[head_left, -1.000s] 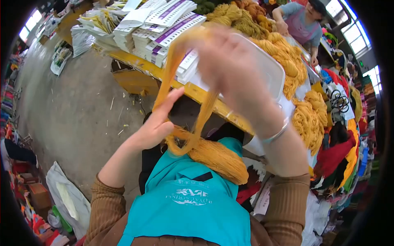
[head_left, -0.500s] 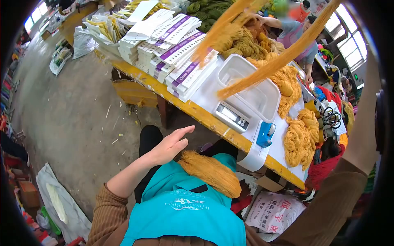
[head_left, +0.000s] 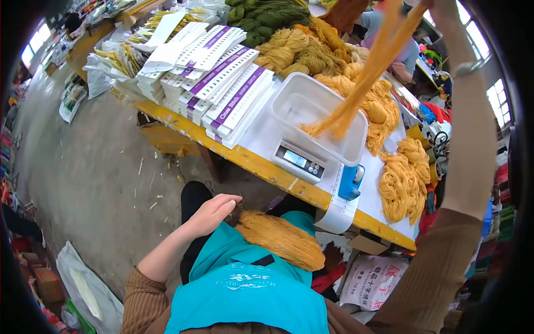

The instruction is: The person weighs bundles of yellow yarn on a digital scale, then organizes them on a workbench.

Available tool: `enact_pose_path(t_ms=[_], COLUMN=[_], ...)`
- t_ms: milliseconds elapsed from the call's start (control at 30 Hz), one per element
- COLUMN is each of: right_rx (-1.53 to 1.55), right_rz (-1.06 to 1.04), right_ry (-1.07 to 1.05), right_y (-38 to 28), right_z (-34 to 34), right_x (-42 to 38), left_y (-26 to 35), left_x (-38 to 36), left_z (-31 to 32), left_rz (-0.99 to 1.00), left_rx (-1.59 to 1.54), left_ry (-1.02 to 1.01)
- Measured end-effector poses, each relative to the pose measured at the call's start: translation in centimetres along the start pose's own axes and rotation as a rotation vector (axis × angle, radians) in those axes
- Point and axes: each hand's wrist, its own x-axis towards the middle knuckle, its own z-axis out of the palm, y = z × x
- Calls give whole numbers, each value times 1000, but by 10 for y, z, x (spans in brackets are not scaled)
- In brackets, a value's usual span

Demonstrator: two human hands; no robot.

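Head view: orange strands hang aslant from the raised right hand, over a clear tray

A long skein of orange strands point(head_left: 364, 89) slopes across the upper right, its long axis running from high on the right to low on the left. The right hand point(head_left: 449, 25), arm lifted high, has hold of the upper end; the top edge cuts off its fingers, so how tightly they close cannot be told. The lower ends spread over the open clear tray point(head_left: 282, 100), whose raised walls surround that spot; whether they touch it is unclear.

The left hand point(head_left: 214, 214) is well apart, low over the lap, fingers outstretched with a slight gap to the thumb, gripping nothing visible. Its fingertips are just beside the left end of a yarn bundle point(head_left: 281, 239), which lies slantwise on a teal apron point(head_left: 245, 300).

On the yellow-edged table point(head_left: 267, 172), a digital scale point(head_left: 300, 162) sits at the tray's near side, with a blue tape dispenser point(head_left: 350, 182) to its right. White card stacks point(head_left: 233, 100) stand left of the tray, golden yarn point(head_left: 403, 181) lies to the right, and another person point(head_left: 409, 55) is partly hidden behind the strands
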Motion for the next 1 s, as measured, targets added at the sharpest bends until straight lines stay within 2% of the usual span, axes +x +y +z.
enact_pose_path(t_ms=[33,100,167,200,233,267,333,400,467,500,600,667,733,867,933,967,1000], right_rx=[-122,-515,-763,-869,-1075,-1132,-1030,-992,-885,-849,-757,-862,-887,-1224,-1431,-1422,-1538], right_rz=[51,-115,53,45,-8,29,86,-36,-121,-85,6,21,182,284,339,335,438], right_ry=[79,-266,-400,-440,-422,-481,-434,-430,-364,-389,-210,-71,26,29,-16,-14,-52], right_y=[16,97,101,128,128,121,114,106,86,79,98,136,186,273,302,314,322], right_z=[14,3,26,27,38,45,59,59,60,53,14,-28,-73,-121,-120,-117,-110], right_x=[-20,-49,-135,-176,-215,-244,-291,-327,-340,-343,-347,-339,-321,-283,-270,-269,-266], left_y=[1,-2,-4,-5,-6,-6,-5,-6,-7,-7,-12,-17,-15,-10,-6,-3,-3], left_x=[0,0,0,-1,0,0,1,3,5,6,9,10,13,16,15,15,14], left_z=[0,0,-1,-1,-2,-2,-2,0,2,3,6,8,9,14,16,16,16], left_rz=[-23,-21,-18,-33,-47,-42,-75,-86,-95,-116,-138,-171,-170,-243,-277,-294,-296], left_rx=[-6,-2,3,-2,-5,-2,-6,-22,-37,-52,-47,-88,-102,-146,-181,-168,-165], left_ry=[-6,-15,-24,-34,-44,-54,-79,-93,-105,-107,-121,-106,-106,-73,-26,-24,-16])
